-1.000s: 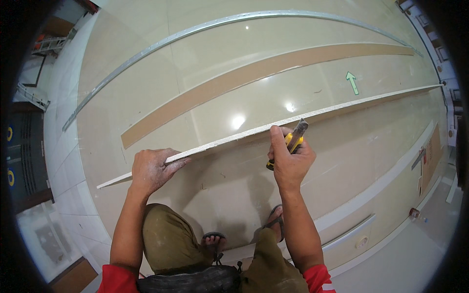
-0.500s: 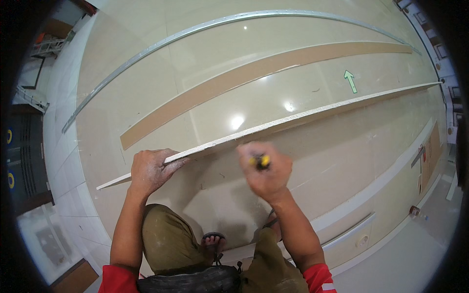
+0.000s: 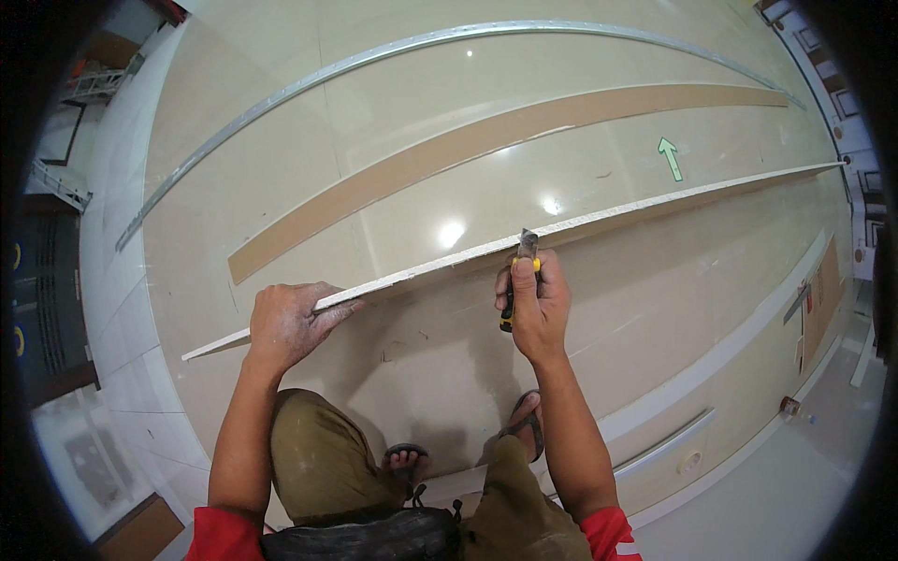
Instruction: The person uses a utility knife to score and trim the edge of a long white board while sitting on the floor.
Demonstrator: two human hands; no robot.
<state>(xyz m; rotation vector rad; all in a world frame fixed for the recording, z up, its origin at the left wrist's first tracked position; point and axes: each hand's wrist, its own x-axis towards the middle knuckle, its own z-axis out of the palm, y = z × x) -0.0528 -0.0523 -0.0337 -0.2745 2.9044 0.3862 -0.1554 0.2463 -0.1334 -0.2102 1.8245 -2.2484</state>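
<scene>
Since half a second ago, the right grip (image 3: 541, 304) has shifted up and to the right, and the knife (image 3: 528, 247), then blurred and pointing another way, now has its blade aimed up toward the board (image 3: 440, 267). Left grip (image 3: 290, 323) and board stay about where they are.

That left grip is clenched on the board near its left end, thumb on the near face and the other fingers over the far side; pale dust coats the skin. Closed around the knife's black and yellow handle, the right grip sits just beside the board's near face, right of the left grip and well apart from it. The blade overlaps the board's upper edge in view; whether they touch cannot be told.

Turned on its edge, the board runs from lower left to upper right over the floor (image 3: 281, 168), its rough white edge up and its brown face toward the person. Beyond it a brown strip (image 3: 505, 137) lies flat, and farther off a metal strip (image 3: 524, 27).

As for markings, a green arrow (image 3: 670, 159) with a pale border is on the floor past the board, pointing away from the person. At far left, yellow rings (image 3: 19, 341) mark a dark panel (image 3: 56, 280).
</scene>
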